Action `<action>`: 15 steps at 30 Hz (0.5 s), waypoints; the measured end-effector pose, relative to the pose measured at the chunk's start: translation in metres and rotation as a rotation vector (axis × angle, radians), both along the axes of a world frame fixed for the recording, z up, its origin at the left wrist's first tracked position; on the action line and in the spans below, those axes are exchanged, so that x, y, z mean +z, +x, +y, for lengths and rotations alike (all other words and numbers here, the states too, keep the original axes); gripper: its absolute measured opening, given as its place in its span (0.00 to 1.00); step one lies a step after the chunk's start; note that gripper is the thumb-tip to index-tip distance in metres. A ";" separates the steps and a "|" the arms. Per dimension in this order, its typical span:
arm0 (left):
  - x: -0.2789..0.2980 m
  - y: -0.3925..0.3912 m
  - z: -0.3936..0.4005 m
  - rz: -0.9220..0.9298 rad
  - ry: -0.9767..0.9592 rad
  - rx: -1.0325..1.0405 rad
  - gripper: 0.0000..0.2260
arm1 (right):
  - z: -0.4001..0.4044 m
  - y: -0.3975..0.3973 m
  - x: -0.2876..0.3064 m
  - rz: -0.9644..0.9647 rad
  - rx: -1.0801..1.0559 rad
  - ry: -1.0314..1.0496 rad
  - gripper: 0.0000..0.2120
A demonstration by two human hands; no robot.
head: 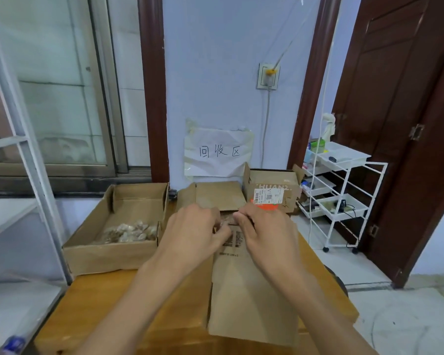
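Note:
A flattened brown cardboard box (251, 298) lies on the wooden table (128, 298), with dark print near its far end. Both hands work at that far end. My left hand (192, 231) has its fingers curled and pinches something at the printed patch, probably a strip of tape. My right hand (264, 234) pinches the same spot from the right side. What lies between the fingertips is small and blurred. A cardboard flap (219, 196) stands up just behind the hands.
An open cardboard tray (113, 254) with a heap of crumpled clear tape (128, 233) sits at the left. A labelled box (273, 193) stands at the back right under a paper wall sign (218, 152). A white wire trolley (344, 201) stands by the dark door.

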State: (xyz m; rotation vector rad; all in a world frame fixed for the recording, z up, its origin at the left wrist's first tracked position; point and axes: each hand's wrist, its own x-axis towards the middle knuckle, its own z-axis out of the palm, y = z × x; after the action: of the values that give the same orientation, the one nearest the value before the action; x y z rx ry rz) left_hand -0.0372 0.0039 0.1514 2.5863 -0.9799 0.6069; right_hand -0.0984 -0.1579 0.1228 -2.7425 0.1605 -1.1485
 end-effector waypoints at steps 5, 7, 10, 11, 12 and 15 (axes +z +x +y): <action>0.012 -0.003 -0.003 -0.083 0.271 0.075 0.09 | 0.020 -0.002 -0.001 -0.136 -0.086 -0.185 0.16; 0.014 -0.003 -0.004 -0.098 0.359 0.081 0.04 | 0.027 0.000 0.001 -0.142 -0.091 -0.220 0.14; 0.014 0.002 0.002 -0.070 0.353 0.069 0.02 | 0.030 0.003 0.000 -0.119 -0.099 -0.203 0.14; 0.013 0.006 0.006 -0.038 0.305 0.050 0.00 | 0.030 0.003 -0.001 -0.112 -0.106 -0.201 0.14; 0.010 0.009 0.011 -0.004 0.228 0.026 0.04 | 0.031 0.004 -0.001 -0.106 -0.109 -0.200 0.14; 0.002 0.012 0.022 0.103 -0.030 -0.027 0.10 | 0.032 0.004 0.000 -0.108 -0.099 -0.197 0.15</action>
State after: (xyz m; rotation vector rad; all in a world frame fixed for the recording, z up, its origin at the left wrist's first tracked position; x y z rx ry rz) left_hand -0.0248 0.0258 0.1534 2.5466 -0.9630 0.4731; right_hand -0.0946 -0.1255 0.1224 -2.8597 0.1807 -1.4064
